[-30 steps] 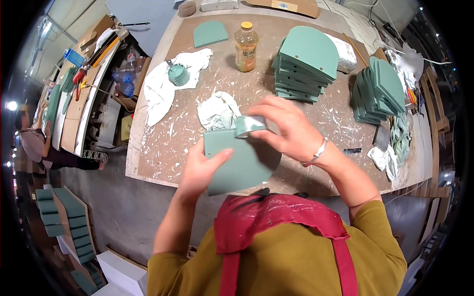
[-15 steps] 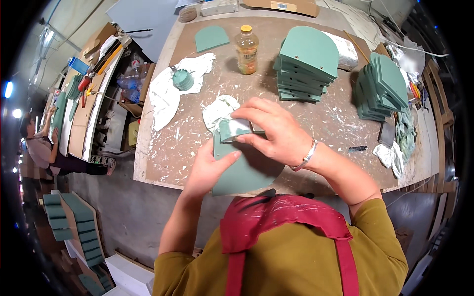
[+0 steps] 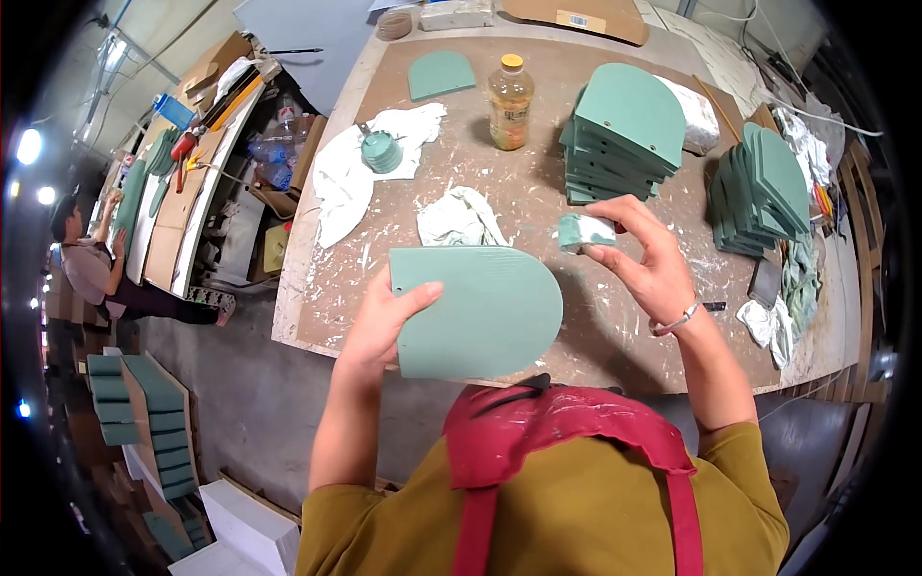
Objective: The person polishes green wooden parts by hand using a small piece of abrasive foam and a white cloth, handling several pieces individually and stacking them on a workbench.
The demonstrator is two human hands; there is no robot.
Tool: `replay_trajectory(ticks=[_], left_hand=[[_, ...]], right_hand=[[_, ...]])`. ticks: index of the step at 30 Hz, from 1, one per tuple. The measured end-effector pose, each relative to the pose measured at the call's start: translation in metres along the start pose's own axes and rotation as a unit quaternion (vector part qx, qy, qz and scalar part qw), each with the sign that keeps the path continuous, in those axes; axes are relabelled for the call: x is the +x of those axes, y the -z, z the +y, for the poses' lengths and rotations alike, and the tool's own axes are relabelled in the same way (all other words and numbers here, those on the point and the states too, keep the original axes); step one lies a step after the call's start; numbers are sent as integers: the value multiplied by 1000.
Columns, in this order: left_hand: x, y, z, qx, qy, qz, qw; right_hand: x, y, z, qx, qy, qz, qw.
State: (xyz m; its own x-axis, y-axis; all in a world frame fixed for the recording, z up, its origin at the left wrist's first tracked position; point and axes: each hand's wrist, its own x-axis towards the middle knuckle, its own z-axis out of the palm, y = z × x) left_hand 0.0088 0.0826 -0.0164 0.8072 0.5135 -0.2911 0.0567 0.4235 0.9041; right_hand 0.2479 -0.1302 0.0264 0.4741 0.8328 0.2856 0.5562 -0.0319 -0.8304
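at the near edge of the table (image 3: 523,187), in front of the maroon apron (image 3: 499,446), a flat green panel (image 3: 480,312) is held face up. its long axis runs left to right; the rounded end points right and the straight end faces left. the left hand (image 3: 389,317) grips the straight end, thumb laid on the upper face; the fingers beneath are hidden. whether the panel touches the table cannot be determined.

to the right of the panel, and slightly farther off, the right hand (image 3: 653,264) pinches a small green-and-white block (image 3: 585,232) between thumb and fingers. the block's long axis runs roughly left to right; it is apart from the panel.

just beyond the panel lies a crumpled cloth (image 3: 459,219). farther left, a ridged green container (image 3: 381,152) sits on a white rag (image 3: 341,192). to the right stand two stacks of similar panels: a right-hand stack (image 3: 773,178) and a central stack (image 3: 629,106). left of the latter, a yellow-capped bottle (image 3: 510,106) stands upright. at the far left, a loose plate (image 3: 442,75) lies flat, rounded end pointing away.
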Motion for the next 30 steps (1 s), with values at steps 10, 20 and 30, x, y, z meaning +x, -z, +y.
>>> replay_trajectory(ticks=[10, 20, 30], left_hand=[[8, -2, -5, -33, 18, -17, 999], [19, -12, -13, 58, 25, -44, 997], [20, 30, -6, 28, 134, -109, 985]], right_hand=[[8, -2, 13, 53, -23, 5, 998], [29, -22, 4, 205, -33, -7, 978], [44, -31, 20, 235, -96, -113, 961]])
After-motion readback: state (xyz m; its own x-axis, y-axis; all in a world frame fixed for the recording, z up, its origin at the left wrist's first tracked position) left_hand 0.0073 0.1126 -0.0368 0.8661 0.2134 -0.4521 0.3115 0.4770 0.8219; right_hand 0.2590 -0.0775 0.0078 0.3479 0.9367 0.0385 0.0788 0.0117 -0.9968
